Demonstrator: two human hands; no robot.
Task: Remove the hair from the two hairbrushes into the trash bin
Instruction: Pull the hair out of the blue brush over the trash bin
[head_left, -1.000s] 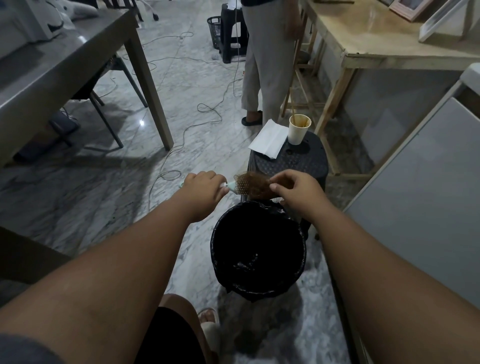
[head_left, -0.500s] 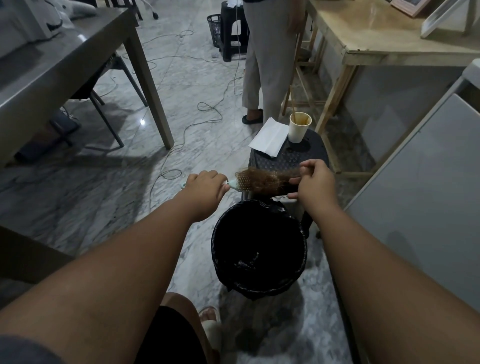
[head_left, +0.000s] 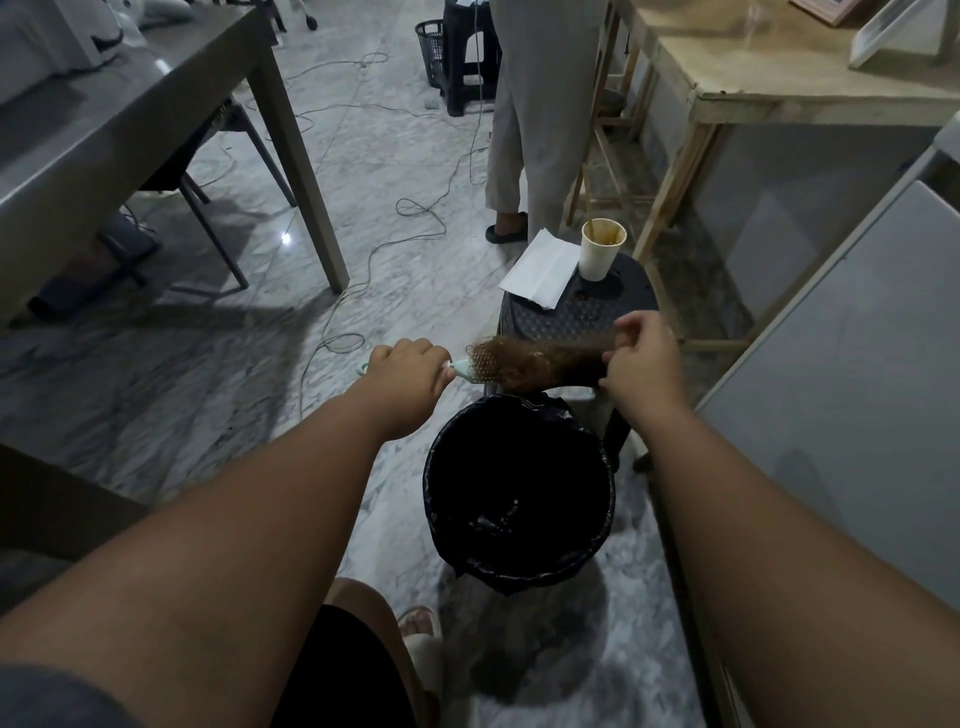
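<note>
Hairbrush (head_left: 480, 364) held roughly level just above the far rim of the bin (head_left: 430, 483), mint handle wrapped in the left hand (head_left: 410, 371), fingers curled tight round it, bristle head pointing right. Thick mat of brown hair (head_left: 545, 364) covering most of the head and drawn out rightward off it, its end pinched in the fingers (head_left: 631, 327) of the right hand (head_left: 647, 364), fingertips closed on the strands. Bin directly below, round, lined with a black bag, a few small scraps at the bottom, standing on the marble floor (head_left: 389, 171). Just behind it, a dark perforated stool (head_left: 571, 317) carrying a paper cup (head_left: 600, 254), upright and stained brown inside, and a folded white napkin (head_left: 543, 270) beside the cup, overhanging the stool's left edge. Own knee and a sandalled foot (head_left: 421, 639) near the bottom edge, left of the bin. Pale panel (head_left: 857, 389) along the right side. Farther back, a standing person's legs (head_left: 540, 104) in light trousers, next to a wooden table (head_left: 779, 67); grey table (head_left: 130, 119) at left with a chair (head_left: 218, 171) tucked under it; cables (head_left: 415, 208) looping across the floor; far stool (head_left: 467, 62) and a small mesh basket (head_left: 430, 47) at the back.
</note>
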